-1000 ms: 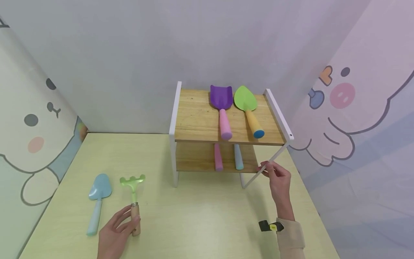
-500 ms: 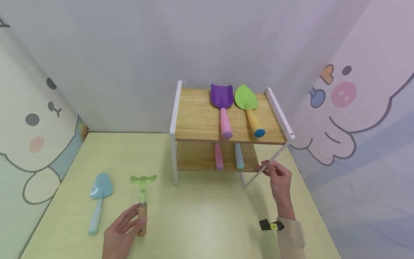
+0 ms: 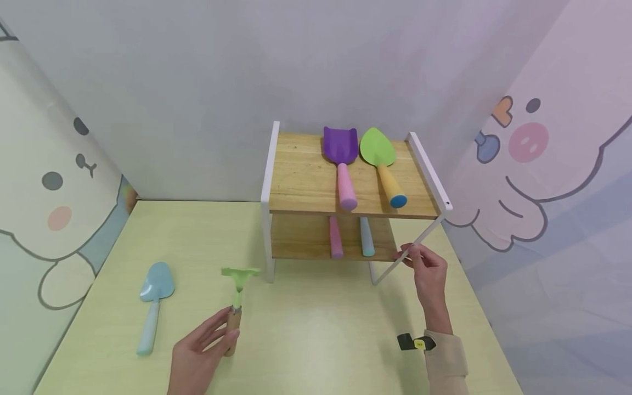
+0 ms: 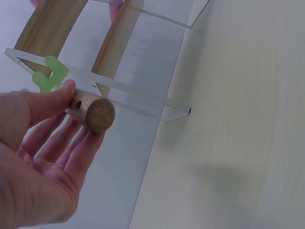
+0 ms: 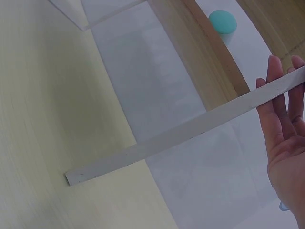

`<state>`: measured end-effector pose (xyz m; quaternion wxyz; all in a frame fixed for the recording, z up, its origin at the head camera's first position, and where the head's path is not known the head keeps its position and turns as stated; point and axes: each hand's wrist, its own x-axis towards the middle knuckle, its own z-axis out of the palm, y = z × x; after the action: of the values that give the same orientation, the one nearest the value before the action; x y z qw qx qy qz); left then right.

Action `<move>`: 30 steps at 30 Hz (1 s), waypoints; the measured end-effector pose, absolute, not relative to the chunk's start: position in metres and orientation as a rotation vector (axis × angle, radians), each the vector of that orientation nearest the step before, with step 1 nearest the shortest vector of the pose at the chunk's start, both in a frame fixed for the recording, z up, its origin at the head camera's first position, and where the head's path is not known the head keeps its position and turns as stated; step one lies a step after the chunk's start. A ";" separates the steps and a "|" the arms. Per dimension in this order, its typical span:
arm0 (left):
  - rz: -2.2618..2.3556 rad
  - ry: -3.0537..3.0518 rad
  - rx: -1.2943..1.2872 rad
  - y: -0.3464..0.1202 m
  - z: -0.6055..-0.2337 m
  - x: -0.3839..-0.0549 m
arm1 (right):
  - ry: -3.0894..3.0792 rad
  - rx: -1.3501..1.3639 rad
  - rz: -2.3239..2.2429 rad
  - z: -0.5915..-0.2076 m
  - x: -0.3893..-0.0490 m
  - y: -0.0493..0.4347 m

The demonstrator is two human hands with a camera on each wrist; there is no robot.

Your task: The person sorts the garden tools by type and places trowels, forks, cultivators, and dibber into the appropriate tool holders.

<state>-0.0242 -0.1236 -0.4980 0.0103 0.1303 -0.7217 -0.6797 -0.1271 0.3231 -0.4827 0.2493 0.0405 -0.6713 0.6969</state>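
My left hand (image 3: 199,351) holds a small hand rake by its wooden handle (image 4: 97,114), thumb on one side and fingers on the other. The green rake head (image 3: 240,274) points away from me, raised above the table. At the two-tier shelf (image 3: 301,181), my right hand (image 3: 428,271) grips the slanted white side leg (image 5: 190,131), with its fingers reaching behind the bar. A purple shovel (image 3: 340,145) with a pink handle and a green trowel (image 3: 377,148) with a yellow handle lie on the top tier.
A pink handle (image 3: 336,238) and a light blue handle (image 3: 367,238) stick out on the lower tier; their heads are hidden by the top board. A blue trowel (image 3: 157,282) lies on the table at left. Cartoon-printed curtains (image 3: 197,99) enclose the table.
My left hand has carried the rake to the right, towards the shelf, and the rake head has turned to show more edge-on. My right hand keeps its place on the shelf leg.
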 end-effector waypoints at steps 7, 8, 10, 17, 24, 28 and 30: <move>-2.111 -2.304 0.352 -0.115 -0.494 -0.024 | -1.821 0.123 1.906 -0.483 -0.127 0.324; -2.107 -2.314 0.335 -0.113 -0.494 -0.025 | -1.817 0.125 1.908 -0.483 -0.126 0.324; -2.099 -2.331 0.299 -0.110 -0.493 -0.025 | -1.813 0.130 1.910 -0.483 -0.127 0.324; -2.128 -2.336 0.151 -0.099 -0.490 -0.031 | -1.811 0.128 1.911 -0.482 -0.127 0.323; -2.189 -2.274 -0.042 -0.086 -0.487 -0.038 | -1.822 0.075 1.898 -0.483 -0.126 0.324; -2.191 -2.265 -0.123 -0.079 -0.484 -0.042 | -1.814 0.081 1.910 -0.483 -0.126 0.324; -2.195 -2.262 -0.149 -0.077 -0.483 -0.045 | -1.811 0.090 1.917 -0.483 -0.127 0.323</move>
<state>-0.0448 -0.0770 -0.4827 -0.0069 -0.0473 -0.7167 -0.6957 -0.1265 0.3234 -0.4830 0.2489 0.0329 -0.6647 0.7037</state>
